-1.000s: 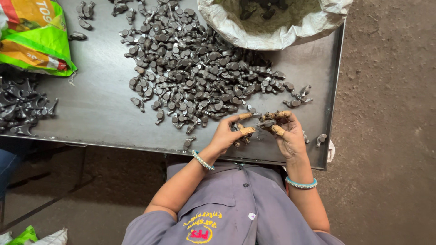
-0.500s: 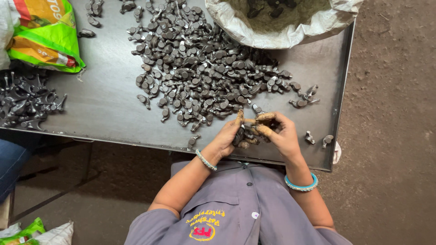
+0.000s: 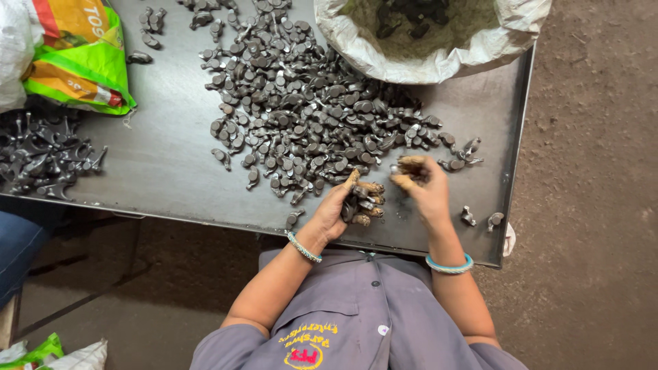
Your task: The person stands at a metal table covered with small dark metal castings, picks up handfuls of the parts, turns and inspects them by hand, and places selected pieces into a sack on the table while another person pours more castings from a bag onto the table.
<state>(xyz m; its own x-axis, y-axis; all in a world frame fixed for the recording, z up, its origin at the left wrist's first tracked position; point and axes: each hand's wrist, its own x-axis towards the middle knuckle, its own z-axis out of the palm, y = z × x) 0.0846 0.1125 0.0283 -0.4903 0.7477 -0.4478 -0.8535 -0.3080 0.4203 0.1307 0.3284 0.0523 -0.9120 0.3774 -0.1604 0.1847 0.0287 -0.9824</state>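
A large heap of small dark metal parts (image 3: 301, 109) lies spread over the dark metal table (image 3: 164, 164). My left hand (image 3: 346, 205) is near the table's front edge, its fingers closed around several of these metal parts. My right hand (image 3: 421, 188) is just to its right, fingertips pinching one small metal part at the heap's near edge. Both wrists carry bangles. Two loose parts (image 3: 480, 219) lie right of my right hand.
A white sack (image 3: 439, 48) with its top rolled open stands at the table's back right. A green and orange bag (image 3: 75, 55) lies at the back left. A second pile of dark forked parts (image 3: 44, 154) sits at the left edge. Dirt floor lies to the right.
My hands were together over the held parts; now my right hand has moved away to the right toward the heap's edge. The camera has shifted slightly.
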